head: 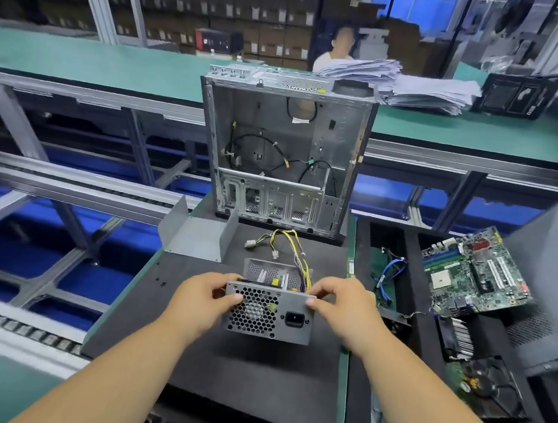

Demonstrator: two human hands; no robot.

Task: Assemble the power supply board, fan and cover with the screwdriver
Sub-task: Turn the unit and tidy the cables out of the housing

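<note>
A grey metal power supply housing (268,315) with a honeycomb fan grille and a black mains socket stands on the dark mat (253,381). My left hand (205,295) grips its upper left corner. My right hand (338,302) grips its upper right corner. Inside the open top I see the power supply board (272,274). A bundle of yellow and black cables (287,246) runs from it toward the far side. A bent grey metal cover (199,234) lies open to the left, behind the housing. No screwdriver is in view.
An open computer case (280,153) stands upright at the far edge of the mat. Right of the mat lie a green motherboard (478,270), blue cables (390,269), a heatsink (457,337) and another board (483,384). A conveyor frame (67,185) runs to the left. Small screws (160,279) lie on the mat.
</note>
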